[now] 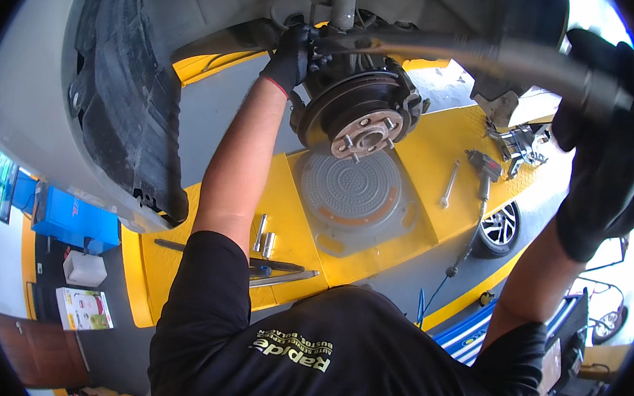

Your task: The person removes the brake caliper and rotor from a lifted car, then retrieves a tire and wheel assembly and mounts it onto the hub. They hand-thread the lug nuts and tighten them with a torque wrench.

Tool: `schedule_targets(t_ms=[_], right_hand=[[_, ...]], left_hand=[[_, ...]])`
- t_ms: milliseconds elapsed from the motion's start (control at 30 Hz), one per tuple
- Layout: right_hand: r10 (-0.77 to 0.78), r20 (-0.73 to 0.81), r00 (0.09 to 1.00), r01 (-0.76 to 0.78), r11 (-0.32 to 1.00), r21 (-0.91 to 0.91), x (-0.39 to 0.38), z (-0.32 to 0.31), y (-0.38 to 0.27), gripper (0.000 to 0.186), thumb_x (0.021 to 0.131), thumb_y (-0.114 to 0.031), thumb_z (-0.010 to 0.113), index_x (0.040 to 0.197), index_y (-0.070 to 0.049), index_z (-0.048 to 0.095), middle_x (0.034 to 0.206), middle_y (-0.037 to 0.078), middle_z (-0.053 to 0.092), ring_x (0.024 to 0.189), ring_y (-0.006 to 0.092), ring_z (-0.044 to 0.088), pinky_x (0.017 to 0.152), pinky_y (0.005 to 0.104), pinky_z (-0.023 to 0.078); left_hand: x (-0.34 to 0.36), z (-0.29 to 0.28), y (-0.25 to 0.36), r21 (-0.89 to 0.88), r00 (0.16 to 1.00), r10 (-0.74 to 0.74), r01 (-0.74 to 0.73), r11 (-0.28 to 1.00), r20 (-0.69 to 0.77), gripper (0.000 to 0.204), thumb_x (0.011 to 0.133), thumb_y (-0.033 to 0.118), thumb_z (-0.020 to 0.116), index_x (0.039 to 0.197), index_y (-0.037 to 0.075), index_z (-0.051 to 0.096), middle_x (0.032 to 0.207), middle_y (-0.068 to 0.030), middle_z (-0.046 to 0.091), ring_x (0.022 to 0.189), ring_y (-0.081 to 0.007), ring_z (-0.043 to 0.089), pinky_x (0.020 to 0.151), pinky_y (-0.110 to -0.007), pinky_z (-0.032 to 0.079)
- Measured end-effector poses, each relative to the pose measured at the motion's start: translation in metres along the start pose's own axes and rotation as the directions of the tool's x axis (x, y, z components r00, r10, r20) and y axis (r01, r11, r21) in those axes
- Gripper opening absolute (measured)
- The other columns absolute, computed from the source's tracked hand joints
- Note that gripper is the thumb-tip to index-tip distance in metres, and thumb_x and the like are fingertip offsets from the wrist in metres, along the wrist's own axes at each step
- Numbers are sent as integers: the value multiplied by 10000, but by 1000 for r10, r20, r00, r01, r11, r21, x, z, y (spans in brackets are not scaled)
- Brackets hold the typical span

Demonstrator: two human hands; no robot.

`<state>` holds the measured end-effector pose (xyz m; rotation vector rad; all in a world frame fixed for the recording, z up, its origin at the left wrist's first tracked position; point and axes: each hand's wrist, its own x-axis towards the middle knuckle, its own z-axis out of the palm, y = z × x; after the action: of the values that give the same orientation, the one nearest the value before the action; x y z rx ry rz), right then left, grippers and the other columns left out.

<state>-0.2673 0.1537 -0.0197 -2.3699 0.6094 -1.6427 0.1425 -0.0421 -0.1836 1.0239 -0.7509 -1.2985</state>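
Note:
My right hand (606, 161), in a black glove, is closed around the outer end of a long metal bar (484, 56), which is smeared by motion. The bar runs leftward across the wheel well to the suspension behind the brake disc (346, 107). There my left hand (291, 56), also black-gloved, is closed beside the bar's inner end, below the strut (343, 3). What its fingers grip is hidden. The bare hub (370, 137) with its wheel studs faces me, and no wheel is on it.
Below is a yellow lift platform (276, 195) with a round plate (351, 186). On it lie an impact wrench (485, 165) with an air hose, a wrench (450, 183), sockets (268, 245) and bars (284, 278). A wheel (501, 229) rests beyond. The fender liner (128, 94) curves at left.

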Motion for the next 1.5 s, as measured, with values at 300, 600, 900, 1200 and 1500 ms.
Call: schedule_targets(t_ms=[300, 600, 900, 1200, 1500], right_hand=[[49, -92, 995, -48, 999, 13, 29, 19, 20, 251, 1045, -266, 656, 1195, -66, 683, 1045, 152, 734, 815, 239, 741, 712, 341, 595], [-246, -423, 872, 193, 967, -165, -220, 98, 13, 229, 1063, -199, 564, 1286, -240, 533, 1051, 153, 664, 754, 266, 658, 651, 380, 548], [-207, -109, 972, 118, 835, -537, -154, 61, -29, 281, 1091, -274, 519, 1286, -73, 542, 1188, 193, 649, 1060, 378, 664, 956, 510, 514], [-153, 52, 987, 87, 774, 627, -7, 0, 8, 393, 1012, -411, 637, 1167, -50, 620, 1257, 154, 694, 1196, 343, 684, 1134, 525, 474], [-493, 195, 848, 221, 663, 715, -17, 49, -1, 314, 873, -502, 786, 810, -238, 627, 803, -22, 628, 752, 128, 626, 734, 341, 468]], left_hand=[[0, 14, 10, -3, 996, 84, -84, 996, 43, 305, 1011, 351, 533, 911, 79, 628, 675, -91, 626, 438, -201, 524, 410, -338, 386], [20, -3, -10, 525, 212, 749, -826, -206, 628, 194, 896, 214, 665, 939, 41, 741, 845, -136, 686, 791, -319, 690, 733, -424, 547], [49, -22, -31, 425, 526, 745, -833, 354, 409, 258, 1018, 299, 557, 969, 66, 656, 900, -81, 668, 793, -219, 692, 722, -396, 588], [31, -5, -15, 129, 987, 142, -152, 980, 78, 556, 1039, 606, 399, 1063, 111, 649, 834, -119, 707, 592, -215, 625, 462, -334, 452], [33, -14, -29, 332, 786, 605, -609, 721, 127, 268, 994, 289, 572, 940, 91, 744, 832, -31, 690, 702, -129, 644, 592, -299, 516]])
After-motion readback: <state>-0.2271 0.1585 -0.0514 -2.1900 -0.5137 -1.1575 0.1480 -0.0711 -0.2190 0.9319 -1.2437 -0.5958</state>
